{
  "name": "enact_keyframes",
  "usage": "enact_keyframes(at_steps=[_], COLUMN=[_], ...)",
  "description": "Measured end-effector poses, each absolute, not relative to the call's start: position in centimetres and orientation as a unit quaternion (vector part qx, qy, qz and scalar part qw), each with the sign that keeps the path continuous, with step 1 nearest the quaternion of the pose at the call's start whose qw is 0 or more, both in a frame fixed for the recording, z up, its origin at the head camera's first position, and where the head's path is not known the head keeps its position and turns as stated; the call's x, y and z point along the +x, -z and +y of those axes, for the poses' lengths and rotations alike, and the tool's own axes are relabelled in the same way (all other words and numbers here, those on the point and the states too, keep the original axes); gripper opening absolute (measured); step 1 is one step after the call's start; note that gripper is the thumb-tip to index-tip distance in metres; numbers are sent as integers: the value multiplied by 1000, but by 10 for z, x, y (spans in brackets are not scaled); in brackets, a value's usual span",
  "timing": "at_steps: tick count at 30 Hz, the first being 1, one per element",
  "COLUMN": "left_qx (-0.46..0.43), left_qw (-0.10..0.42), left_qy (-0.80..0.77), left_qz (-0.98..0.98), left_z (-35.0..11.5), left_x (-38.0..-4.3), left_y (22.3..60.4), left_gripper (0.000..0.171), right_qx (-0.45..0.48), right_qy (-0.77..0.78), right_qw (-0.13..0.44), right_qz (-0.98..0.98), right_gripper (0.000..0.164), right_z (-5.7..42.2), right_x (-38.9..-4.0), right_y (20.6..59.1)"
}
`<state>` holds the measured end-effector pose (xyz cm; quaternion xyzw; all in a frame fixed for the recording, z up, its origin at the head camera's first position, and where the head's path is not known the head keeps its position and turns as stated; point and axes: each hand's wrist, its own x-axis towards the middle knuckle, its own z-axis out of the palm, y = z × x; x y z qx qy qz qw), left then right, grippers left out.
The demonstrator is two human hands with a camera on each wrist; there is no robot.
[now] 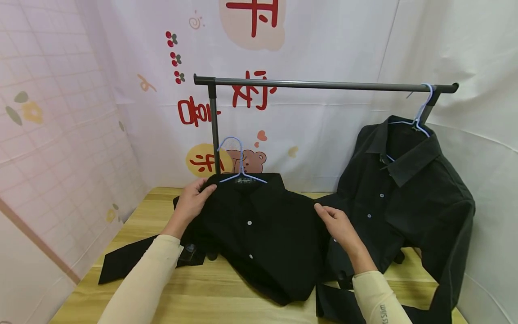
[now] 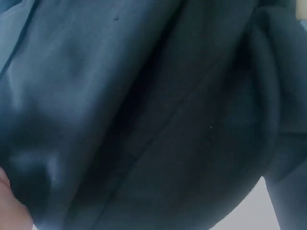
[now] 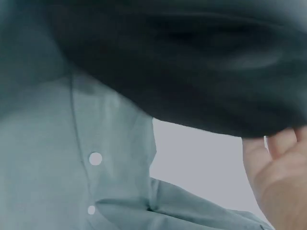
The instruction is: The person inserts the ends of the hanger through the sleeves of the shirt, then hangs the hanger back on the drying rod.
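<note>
A black button-up shirt (image 1: 269, 234) is held up by its shoulders over the table, front outward. A light-blue hanger (image 1: 242, 157) sits in its collar, the shoulder arms partly hidden in the cloth. My left hand (image 1: 192, 200) pinches the shoulder on the left, thumb in front. On the other side my right hand (image 1: 340, 222) pinches the opposite shoulder near the sleeve. Dark cloth (image 2: 158, 120) fills most of the left wrist view. In the right wrist view, the fingertips (image 3: 280, 141) go behind the shirt's edge.
A dark metal rail (image 1: 323, 84) runs across the back; its left post (image 1: 214, 126) stands behind the held shirt. At the right, a second black shirt (image 1: 404, 189) hangs from it on a blue hanger (image 1: 426, 101). Sleeves lie on the wooden table (image 1: 226, 301).
</note>
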<state>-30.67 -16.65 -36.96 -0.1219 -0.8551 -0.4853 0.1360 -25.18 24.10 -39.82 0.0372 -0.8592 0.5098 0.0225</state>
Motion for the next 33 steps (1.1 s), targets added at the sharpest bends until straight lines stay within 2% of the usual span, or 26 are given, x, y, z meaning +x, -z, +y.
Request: enact_keyframes(at_steps=[5, 7, 11, 14, 17, 23, 25, 27, 30, 33], left_qx=[-98, -90, -79, -77, -75, -55, -50, -50, -50, -55], left_qw=[180, 190, 192, 192, 201, 211, 213, 215, 220, 220], left_qy=[506, 511, 536, 548, 545, 529, 526, 529, 535, 535], left_qz=[-838, -834, -818, -810, -811, -820, -822, -820, -814, -814], left_z=[-182, -186, -194, -197, -200, -200, -200, -199, -199, -197], left_x=[-309, -309, -308, -309, -309, -306, -305, -304, -304, -303], left_y=[362, 361, 363, 365, 366, 365, 364, 362, 360, 360], left_gripper=[38, 40, 45, 48, 46, 46, 47, 48, 48, 45], right_qx=[70, 82, 64, 12, -61, -195, -209, -215, -223, -200], right_qy=[-497, -497, -434, -336, -300, -408, -422, -419, -415, -407], right_qw=[-33, -45, -33, -2, 82, 390, 448, 476, 441, 323], right_qz=[-864, -863, -898, -942, -948, -802, -760, -743, -764, -830], right_gripper=[64, 60, 36, 34, 31, 26, 28, 28, 33, 45], right_z=[245, 245, 245, 248, 255, 266, 269, 270, 270, 269], right_x=[-251, -252, -254, -253, -252, -253, -254, -255, -254, -251], right_y=[407, 411, 418, 418, 414, 398, 392, 389, 390, 393])
